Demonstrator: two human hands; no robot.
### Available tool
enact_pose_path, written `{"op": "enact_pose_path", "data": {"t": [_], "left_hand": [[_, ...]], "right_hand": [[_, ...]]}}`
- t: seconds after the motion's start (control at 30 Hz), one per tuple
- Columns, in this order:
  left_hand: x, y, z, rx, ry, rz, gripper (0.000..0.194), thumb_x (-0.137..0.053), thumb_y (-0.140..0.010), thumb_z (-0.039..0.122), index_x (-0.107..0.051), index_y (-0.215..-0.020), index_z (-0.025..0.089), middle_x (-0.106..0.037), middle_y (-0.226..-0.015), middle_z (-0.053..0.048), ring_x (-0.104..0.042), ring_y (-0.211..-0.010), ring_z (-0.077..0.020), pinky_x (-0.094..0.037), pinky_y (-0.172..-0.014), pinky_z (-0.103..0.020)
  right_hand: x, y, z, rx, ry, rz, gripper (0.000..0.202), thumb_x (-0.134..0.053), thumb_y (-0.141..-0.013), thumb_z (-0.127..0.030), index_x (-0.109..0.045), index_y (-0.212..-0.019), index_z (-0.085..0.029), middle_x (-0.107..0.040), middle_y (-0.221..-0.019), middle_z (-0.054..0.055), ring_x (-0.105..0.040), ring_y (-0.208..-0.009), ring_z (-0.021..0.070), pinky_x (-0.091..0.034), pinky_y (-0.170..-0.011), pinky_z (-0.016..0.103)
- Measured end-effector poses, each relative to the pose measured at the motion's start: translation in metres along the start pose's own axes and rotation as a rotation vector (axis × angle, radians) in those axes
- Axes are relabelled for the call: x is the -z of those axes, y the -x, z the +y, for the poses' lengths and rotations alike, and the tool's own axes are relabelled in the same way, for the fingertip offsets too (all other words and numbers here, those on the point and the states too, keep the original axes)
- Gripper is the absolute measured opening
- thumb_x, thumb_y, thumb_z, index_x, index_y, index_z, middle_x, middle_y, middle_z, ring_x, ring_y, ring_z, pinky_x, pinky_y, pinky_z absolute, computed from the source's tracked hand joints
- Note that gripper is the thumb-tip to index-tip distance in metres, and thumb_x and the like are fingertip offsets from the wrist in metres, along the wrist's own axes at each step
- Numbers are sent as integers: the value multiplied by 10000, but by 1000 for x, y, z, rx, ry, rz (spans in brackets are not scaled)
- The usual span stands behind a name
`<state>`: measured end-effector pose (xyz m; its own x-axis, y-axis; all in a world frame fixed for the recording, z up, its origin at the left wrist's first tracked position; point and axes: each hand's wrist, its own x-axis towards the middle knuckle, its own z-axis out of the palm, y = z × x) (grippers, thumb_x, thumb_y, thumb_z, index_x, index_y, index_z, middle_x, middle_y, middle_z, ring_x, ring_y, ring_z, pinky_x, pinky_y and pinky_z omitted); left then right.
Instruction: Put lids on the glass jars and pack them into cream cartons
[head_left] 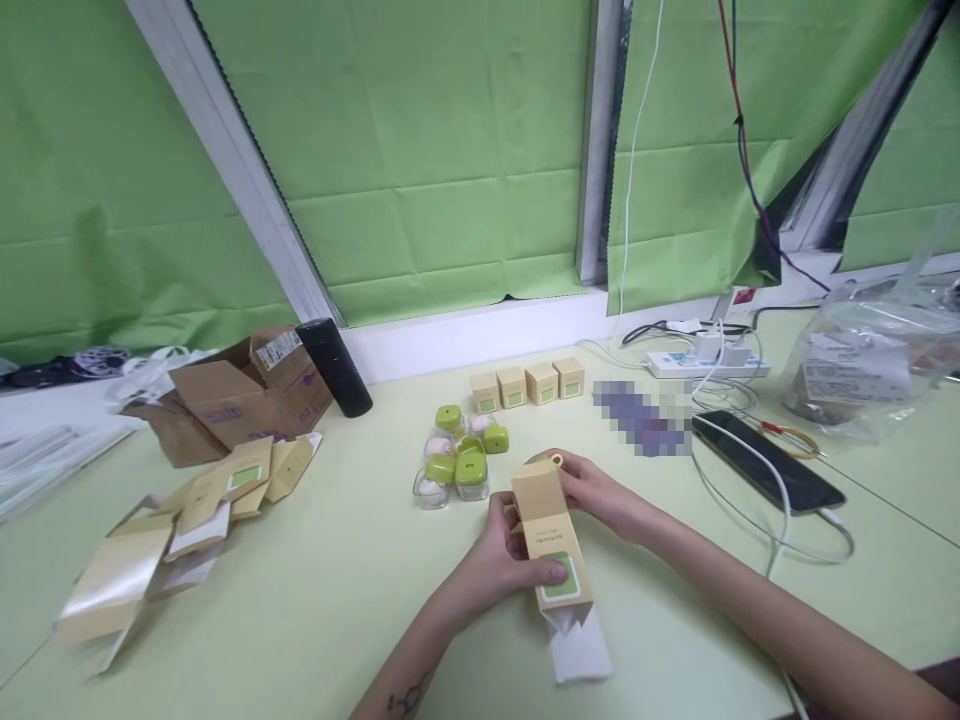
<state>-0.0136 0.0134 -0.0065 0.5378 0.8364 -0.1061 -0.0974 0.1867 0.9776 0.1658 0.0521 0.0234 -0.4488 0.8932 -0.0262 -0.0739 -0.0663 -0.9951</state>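
Note:
My left hand [504,565] is wrapped round a tan cardboard box [562,540] with a green label, its thumb pressed on the label. The box is tilted, with a flap raised at its far end and a white flap [581,652] hanging out at the near end. Behind the far flap, my right hand [589,490] is closed on a green-lidded container, mostly hidden; a pale ring [556,461] shows by its fingertips. Several clear containers with green lids [471,468] stand in a cluster left of the box, some with pale pink or white contents.
Several closed small boxes [526,385] stand in a row at the back. Flattened cartons [217,510], a brown carton [240,390] and a black cylinder [335,367] are on the left. A phone [769,460], cables, a power strip [709,364] and a plastic bag [862,370] lie right.

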Motion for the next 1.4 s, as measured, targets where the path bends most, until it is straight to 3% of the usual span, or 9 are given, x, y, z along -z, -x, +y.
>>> {"op": "enact_pose_path", "data": {"t": [0.13,0.3,0.5,0.63,0.8,1.0,1.23,1.33,1.4], "left_hand": [[0,1,2,21,43,25,578,-756,-660,234,-274,-979,249,-525,-1057,-40,-545,-952,-171,-436,-824,-341],[-2,2,5,61,91,-16,611,-767,-645,214,-263,-989,243,-548,-1011,-36,-554,-936,-164,-441,-809,-328],[-4,1,6,0,85,101,553,-744,-676,238,-287,-989,249,-568,-1053,-52,-576,-920,-167,-458,-804,-339],[-8,-1,6,-12,57,183,540,-696,-726,309,-335,-1118,222,-569,-1134,-101,-574,-1002,-208,-439,-861,-355],[-11,-1,9,-15,76,207,565,-658,-758,338,-360,-1221,210,-529,-1253,-122,-528,-1120,-253,-421,-905,-357],[-9,-1,9,10,73,226,607,-705,-705,347,-392,-1206,206,-539,-1242,-127,-531,-1112,-268,-429,-888,-360],[-10,-1,10,39,157,270,634,-746,-663,327,-391,-1176,213,-617,-1127,-111,-580,-1047,-259,-432,-878,-364],[-11,-2,12,67,220,359,581,-705,-702,363,-408,-1180,219,-630,-1128,-103,-583,-1055,-256,-431,-881,-352],[-12,-2,13,67,262,423,527,-659,-743,385,-420,-1185,225,-620,-1160,-97,-579,-1065,-247,-430,-886,-343]], "right_hand": [[-1,2,-3,39,190,13,327,-567,-768,-487,-543,-902,-190,-595,-920,27,-559,-869,195,-445,-754,329],[-1,3,0,96,140,2,321,-559,-776,-390,-467,-1034,-222,-573,-992,13,-561,-869,169,-449,-730,299],[2,0,0,0,204,69,255,-563,-728,-287,-500,-960,-200,-599,-884,2,-567,-775,157,-433,-631,262],[3,-1,-2,-44,231,54,184,-546,-751,-307,-574,-866,-166,-642,-848,17,-573,-765,167,-416,-630,262],[3,-1,-2,-77,208,-67,363,-471,-820,-401,-636,-1041,-164,-679,-993,56,-600,-836,204,-426,-669,288],[6,-3,1,-47,272,37,422,-539,-766,-463,-671,-1007,-143,-692,-937,65,-606,-803,209,-430,-631,270],[5,-2,3,-31,293,22,507,-485,-783,-561,-709,-863,-113,-699,-868,69,-589,-863,248,-434,-800,349],[6,0,1,-1,282,-14,636,-306,-857,-624,-684,-985,-128,-681,-963,81,-568,-963,252,-387,-923,389],[9,3,1,16,292,-28,668,-227,-875,-637,-570,-1189,-158,-614,-1123,98,-538,-1059,243,-355,-982,405]]}}
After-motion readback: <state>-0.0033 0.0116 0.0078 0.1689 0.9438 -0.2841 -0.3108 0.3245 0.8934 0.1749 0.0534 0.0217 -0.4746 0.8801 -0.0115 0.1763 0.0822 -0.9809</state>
